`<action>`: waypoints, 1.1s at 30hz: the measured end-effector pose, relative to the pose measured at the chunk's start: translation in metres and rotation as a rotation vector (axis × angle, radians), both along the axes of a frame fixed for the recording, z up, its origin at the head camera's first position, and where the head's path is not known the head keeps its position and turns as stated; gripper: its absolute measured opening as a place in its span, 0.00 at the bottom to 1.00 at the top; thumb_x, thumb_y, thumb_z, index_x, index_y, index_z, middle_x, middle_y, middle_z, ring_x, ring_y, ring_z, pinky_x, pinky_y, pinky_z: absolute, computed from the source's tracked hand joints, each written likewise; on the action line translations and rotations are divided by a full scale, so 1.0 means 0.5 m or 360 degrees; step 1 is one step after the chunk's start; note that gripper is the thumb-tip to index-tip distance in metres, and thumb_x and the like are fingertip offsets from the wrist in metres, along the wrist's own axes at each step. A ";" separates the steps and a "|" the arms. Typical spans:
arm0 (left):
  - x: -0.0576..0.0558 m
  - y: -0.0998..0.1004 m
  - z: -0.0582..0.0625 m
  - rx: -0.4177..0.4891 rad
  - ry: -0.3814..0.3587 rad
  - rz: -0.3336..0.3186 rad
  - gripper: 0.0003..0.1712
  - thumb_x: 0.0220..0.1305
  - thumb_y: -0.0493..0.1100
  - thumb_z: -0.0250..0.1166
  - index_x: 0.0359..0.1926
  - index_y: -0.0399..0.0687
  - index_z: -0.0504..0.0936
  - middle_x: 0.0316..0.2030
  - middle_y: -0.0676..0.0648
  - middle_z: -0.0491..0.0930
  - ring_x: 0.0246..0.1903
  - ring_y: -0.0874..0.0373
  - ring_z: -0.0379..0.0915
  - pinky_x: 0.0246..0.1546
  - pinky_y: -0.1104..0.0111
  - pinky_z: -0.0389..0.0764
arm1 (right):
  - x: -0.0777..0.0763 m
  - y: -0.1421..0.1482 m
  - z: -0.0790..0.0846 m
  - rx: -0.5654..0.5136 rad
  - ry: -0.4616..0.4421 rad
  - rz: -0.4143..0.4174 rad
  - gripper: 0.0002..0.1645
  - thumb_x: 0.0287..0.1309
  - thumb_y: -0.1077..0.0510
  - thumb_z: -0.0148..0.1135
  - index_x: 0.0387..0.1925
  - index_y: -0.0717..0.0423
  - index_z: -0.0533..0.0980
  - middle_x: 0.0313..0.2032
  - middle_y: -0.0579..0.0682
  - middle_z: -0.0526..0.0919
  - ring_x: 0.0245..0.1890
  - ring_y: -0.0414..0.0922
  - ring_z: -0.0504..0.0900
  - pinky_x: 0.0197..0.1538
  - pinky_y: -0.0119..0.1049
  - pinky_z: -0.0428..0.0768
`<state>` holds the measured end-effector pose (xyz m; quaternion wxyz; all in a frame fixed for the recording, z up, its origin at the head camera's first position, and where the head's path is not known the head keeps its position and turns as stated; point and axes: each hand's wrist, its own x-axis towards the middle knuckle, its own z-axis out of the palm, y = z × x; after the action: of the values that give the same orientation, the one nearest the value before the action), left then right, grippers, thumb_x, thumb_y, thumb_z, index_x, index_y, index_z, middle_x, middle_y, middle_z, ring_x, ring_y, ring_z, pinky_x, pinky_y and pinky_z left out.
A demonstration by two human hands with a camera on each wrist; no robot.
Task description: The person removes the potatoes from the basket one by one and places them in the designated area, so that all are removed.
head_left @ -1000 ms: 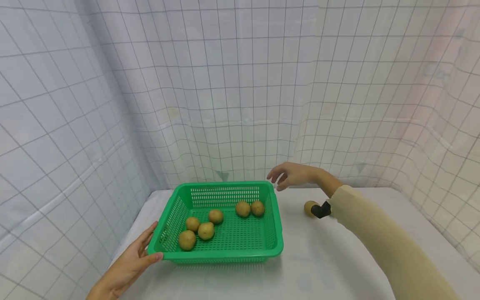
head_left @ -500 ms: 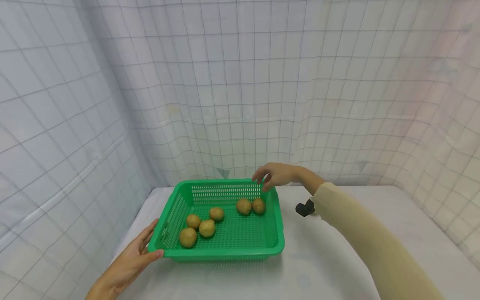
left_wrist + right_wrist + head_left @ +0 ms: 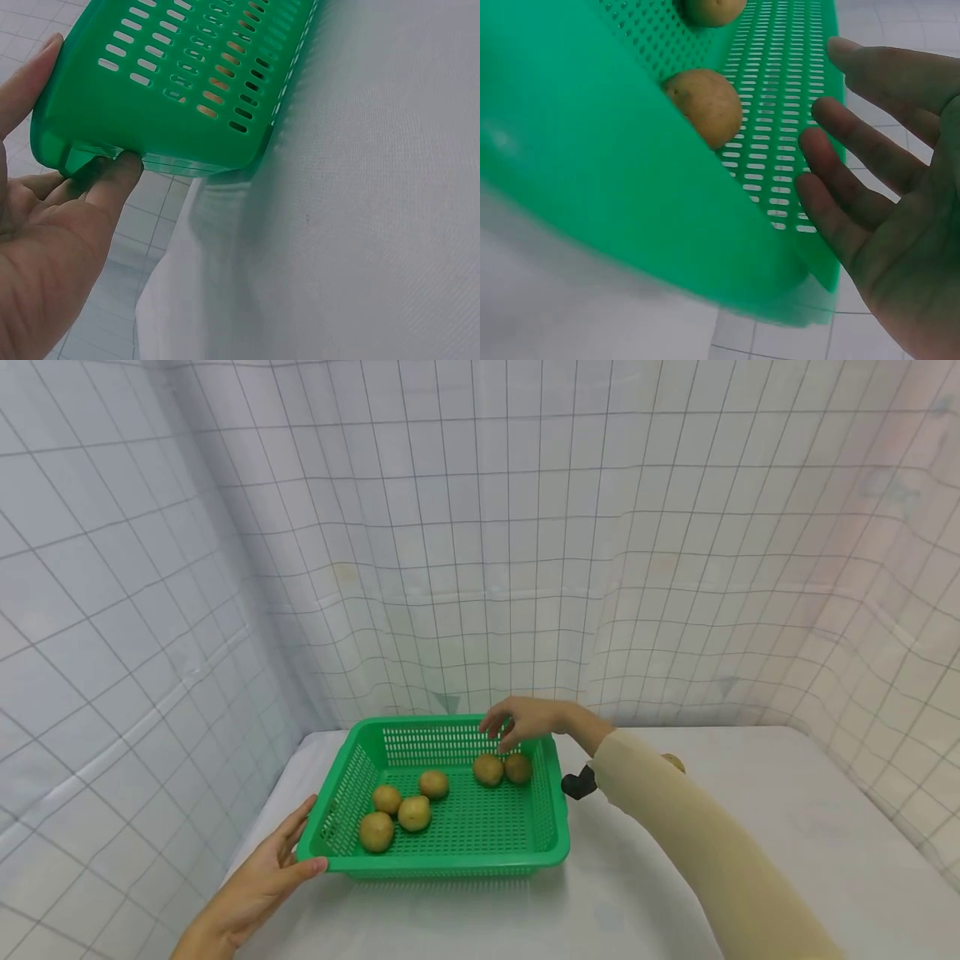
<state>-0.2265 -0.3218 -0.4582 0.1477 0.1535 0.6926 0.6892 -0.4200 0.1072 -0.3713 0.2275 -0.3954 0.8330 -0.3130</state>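
A green plastic basket (image 3: 450, 864) with slotted walls holds several potatoes (image 3: 414, 813). My left hand (image 3: 258, 881) grips its near left corner, thumb on the rim and the other fingers under the rim from outside, as the left wrist view (image 3: 56, 247) shows. Over the far right part of the basket hovers my right hand (image 3: 525, 720), fingers loosely bent and holding nothing. Below it, two potatoes (image 3: 488, 770) sit side by side near the right wall. In the right wrist view, one potato (image 3: 709, 107) shows past the rim, apart from the relaxed fingertips.
On the white table (image 3: 750, 827), a potato (image 3: 672, 762) lies right of the basket, partly hidden by the right sleeve (image 3: 675, 810). A black device (image 3: 579, 782) hangs at the right wrist. White grid-patterned curtains (image 3: 480, 543) enclose the back and sides.
My right hand has moved left from beside the basket's far right corner to over its inside, fingers still loose. The left hand has kept its place at the corner.
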 end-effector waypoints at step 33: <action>0.008 0.002 0.005 -0.0014 0.0000 0.0004 0.53 0.77 0.31 0.57 0.82 0.45 0.26 0.80 0.37 0.29 0.67 0.73 0.60 0.62 0.73 0.71 | -0.012 -0.078 -0.051 0.0470 0.0048 0.0063 0.33 0.64 0.66 0.68 0.70 0.54 0.74 0.65 0.48 0.76 0.67 0.48 0.72 0.69 0.43 0.69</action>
<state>-0.2227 -0.3206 -0.4556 0.1477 0.1520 0.6959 0.6862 -0.4262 0.0683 -0.3969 0.2767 -0.3788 0.8653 -0.1766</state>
